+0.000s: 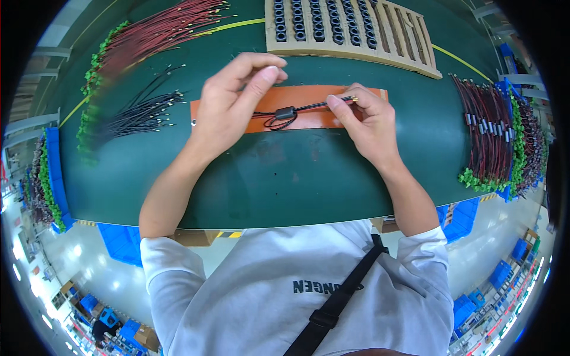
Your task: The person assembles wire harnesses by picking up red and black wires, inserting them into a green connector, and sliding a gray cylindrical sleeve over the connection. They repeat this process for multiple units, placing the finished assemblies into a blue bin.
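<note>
Green tabletop (344, 184) is seen beneath everything, with a beige tray (323, 48) set at its far side, where rows of black rings (317, 26) are held. Red wires (160, 29) are laid out at the far left, and an orange mat (317, 120) is placed in the middle. Over the mat, the left hand (228, 101) is held with thumb and fingers curled close; whether the fingertips meet cannot be told. By the right hand (371, 121), a black cable (312, 107) lying over the mat is pinched near its end. A small black block (285, 113) is carried on the cable, beside a loop, and a gold tip (354, 99) is left showing. Positioning of the cable appears to be in hand; a steady pinch seems to be called for next.
</note>
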Available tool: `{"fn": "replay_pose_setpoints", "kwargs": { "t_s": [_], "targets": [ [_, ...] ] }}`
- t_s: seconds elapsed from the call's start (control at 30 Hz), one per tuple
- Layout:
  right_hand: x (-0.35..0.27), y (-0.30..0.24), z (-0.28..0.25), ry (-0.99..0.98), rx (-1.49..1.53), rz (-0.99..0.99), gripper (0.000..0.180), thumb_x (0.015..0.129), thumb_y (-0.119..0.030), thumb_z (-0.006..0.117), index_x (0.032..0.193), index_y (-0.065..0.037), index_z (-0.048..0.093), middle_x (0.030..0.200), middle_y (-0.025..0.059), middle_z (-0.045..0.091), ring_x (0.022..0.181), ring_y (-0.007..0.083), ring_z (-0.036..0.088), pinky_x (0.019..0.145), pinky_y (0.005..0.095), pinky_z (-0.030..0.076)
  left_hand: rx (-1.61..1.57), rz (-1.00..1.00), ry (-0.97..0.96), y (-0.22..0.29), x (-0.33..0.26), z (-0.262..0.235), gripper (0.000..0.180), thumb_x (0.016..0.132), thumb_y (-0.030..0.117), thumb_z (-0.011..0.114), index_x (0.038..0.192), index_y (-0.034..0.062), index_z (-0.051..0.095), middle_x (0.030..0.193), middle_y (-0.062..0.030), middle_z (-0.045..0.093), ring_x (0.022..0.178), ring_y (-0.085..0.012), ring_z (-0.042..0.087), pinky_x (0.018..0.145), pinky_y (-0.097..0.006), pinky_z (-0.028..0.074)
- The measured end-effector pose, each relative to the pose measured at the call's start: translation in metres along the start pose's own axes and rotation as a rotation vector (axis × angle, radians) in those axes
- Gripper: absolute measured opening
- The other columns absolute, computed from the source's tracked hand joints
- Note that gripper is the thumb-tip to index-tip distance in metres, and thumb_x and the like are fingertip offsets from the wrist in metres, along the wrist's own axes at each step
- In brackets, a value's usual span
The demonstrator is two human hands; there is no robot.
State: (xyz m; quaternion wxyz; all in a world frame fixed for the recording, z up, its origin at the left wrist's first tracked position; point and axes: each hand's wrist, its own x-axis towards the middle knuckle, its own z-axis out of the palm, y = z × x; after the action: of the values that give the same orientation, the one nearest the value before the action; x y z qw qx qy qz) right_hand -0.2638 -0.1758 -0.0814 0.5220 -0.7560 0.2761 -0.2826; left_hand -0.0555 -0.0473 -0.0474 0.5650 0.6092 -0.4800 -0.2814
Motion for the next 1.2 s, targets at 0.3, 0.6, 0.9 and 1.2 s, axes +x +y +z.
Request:
{"fn": "replay_pose_setpoints", "kwargs": {
  "t_s": [0.3, 0.6, 0.9, 1.2],
  "targets": [
    [0.0, -0.008, -0.002, 0.026, -0.127, -0.054, 0.021, 0.093, -0.015, 0.074, 0.082, 0.003, 0.068, 0.069, 0.0023, 0.053, 0.059, 0.0095, 0.047, 0.054, 0.027, 0.037, 0.42, 0.277, -0.16, 0.006, -0.028, -0.03, 0.02, 0.085, -0.006, 0.074, 0.104, -0.0004, 0.071, 0.097, -0.0108, 0.073, 0.091, -0.0211, 0.071, 0.079, -0.031, 0.059],
    [0.0, -0.003, -0.007, 0.03, -0.176, -0.087, 0.022, 0.093, -0.017, 0.074, 0.084, 0.003, 0.069, 0.07, 0.0032, 0.055, 0.06, 0.0101, 0.05, 0.056, 0.0272, 0.04, 0.489, 0.375, -0.244, 0.008, -0.026, -0.015, 0.018, 0.084, -0.006, 0.074, 0.1, -0.0002, 0.069, 0.094, -0.0127, 0.073, 0.088, -0.0267, 0.072, 0.076, -0.035, 0.059],
    [0.0, -0.006, -0.007, 0.013, -0.131, -0.091, 0.023, 0.095, -0.017, 0.072, 0.085, 0.003, 0.069, 0.071, 0.0029, 0.056, 0.06, 0.0093, 0.05, 0.055, 0.0265, 0.04, 0.517, 0.497, -0.295, 0.003, -0.024, -0.013, 0.019, 0.08, -0.007, 0.076, 0.096, -0.0001, 0.069, 0.094, -0.0113, 0.071, 0.088, -0.0262, 0.071, 0.074, -0.035, 0.059],
    [0.003, -0.004, -0.011, 0.02, -0.201, -0.108, 0.025, 0.095, -0.019, 0.073, 0.083, 0.003, 0.069, 0.07, 0.0032, 0.057, 0.06, 0.0089, 0.052, 0.055, 0.0267, 0.041, 0.52, 0.5, -0.255, 0.001, -0.02, -0.009, 0.017, 0.079, -0.008, 0.074, 0.094, 0.0004, 0.07, 0.093, -0.0099, 0.07, 0.083, -0.0244, 0.07, 0.071, -0.032, 0.057]
  ]
}}
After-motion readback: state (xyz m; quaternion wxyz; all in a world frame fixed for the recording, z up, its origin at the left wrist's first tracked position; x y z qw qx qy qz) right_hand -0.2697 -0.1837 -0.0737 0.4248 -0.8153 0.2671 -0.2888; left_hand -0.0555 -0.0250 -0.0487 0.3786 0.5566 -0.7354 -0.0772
